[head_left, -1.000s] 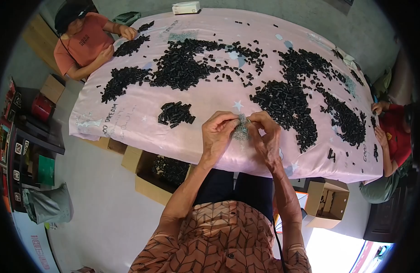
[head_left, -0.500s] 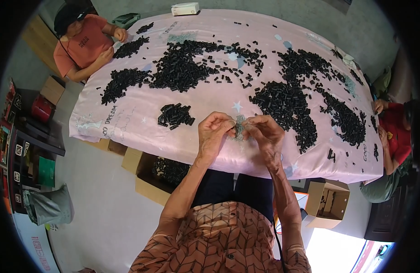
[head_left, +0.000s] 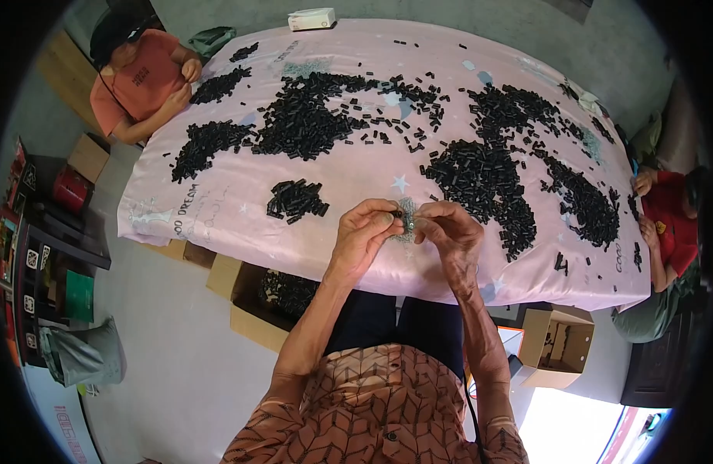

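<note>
1. One big table [head_left: 348, 174], draped in pink cloth, is seen.
2. Two other people are seen at it, one at the left end [head_left: 144, 73] and one at the right [head_left: 673, 224].
3. Two open cardboard boxes are seen near the legs, one on the left [head_left: 256, 329], one on the right [head_left: 534, 348].
4. Black pieces [head_left: 480, 178] are heaped on the cloth, too many to be counted; one small heap [head_left: 296, 199] is set apart.
5. A small dark piece [head_left: 400, 214] is pinched by the left hand [head_left: 360, 241]. The right hand [head_left: 457, 236] is curled close by; whether anything is held in it cannot be told.
6. Three patches of tiny silver bits [head_left: 407, 234] are seen; the nearest is partly hidden by both hands.
</note>
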A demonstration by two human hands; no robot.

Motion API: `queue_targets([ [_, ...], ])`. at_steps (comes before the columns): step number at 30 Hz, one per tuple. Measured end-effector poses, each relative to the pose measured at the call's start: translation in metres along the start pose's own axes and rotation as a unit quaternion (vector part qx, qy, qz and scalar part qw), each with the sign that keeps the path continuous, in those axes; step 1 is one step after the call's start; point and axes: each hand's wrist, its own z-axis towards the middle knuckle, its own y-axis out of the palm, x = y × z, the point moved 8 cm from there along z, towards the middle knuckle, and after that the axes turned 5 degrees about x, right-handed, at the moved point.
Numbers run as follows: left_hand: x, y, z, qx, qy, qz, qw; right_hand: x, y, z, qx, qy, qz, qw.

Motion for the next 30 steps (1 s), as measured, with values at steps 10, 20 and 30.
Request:
queue_targets([
  [10, -0.002, 0.006, 0.001, -0.022, 0.002, 0.04, 0.999, -0.01, 0.006, -0.001, -0.022, -0.134, -0.16, 0.978],
  [20, -0.002, 0.008, -0.001, -0.022, -0.001, 0.081, 0.996, -0.025, 0.017, -0.008, -0.04, -0.23, -0.275, 0.933],
  [30, -0.001, 0.002, 0.002, -0.011, 0.014, 0.029, 0.999, -0.037, -0.068, 0.015, 0.161, -0.073, -0.139, 0.974],
])
